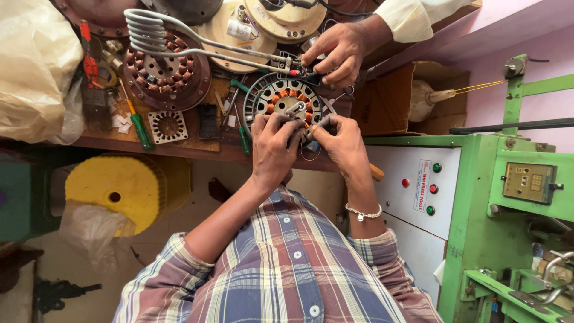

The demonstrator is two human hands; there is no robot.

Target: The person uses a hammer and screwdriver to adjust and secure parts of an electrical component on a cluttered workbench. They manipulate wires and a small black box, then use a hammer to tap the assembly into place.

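Gripping: left hand (272, 143) and right hand (341, 140) both pinched on one wound stator (281, 98)
Beyond hands: co-worker's hand (335, 51) clasping wires
Leftward: second stator (167, 72), two green screwdrivers (140, 128) on tabletop (197, 146)

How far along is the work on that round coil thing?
Done: copper coils already sit around the stator. In hand: the left hand and right hand pinch at its near rim, while another person's hand handles the wire ends at its far edge. Left: those leads look loose; a second wound stator lies aside.
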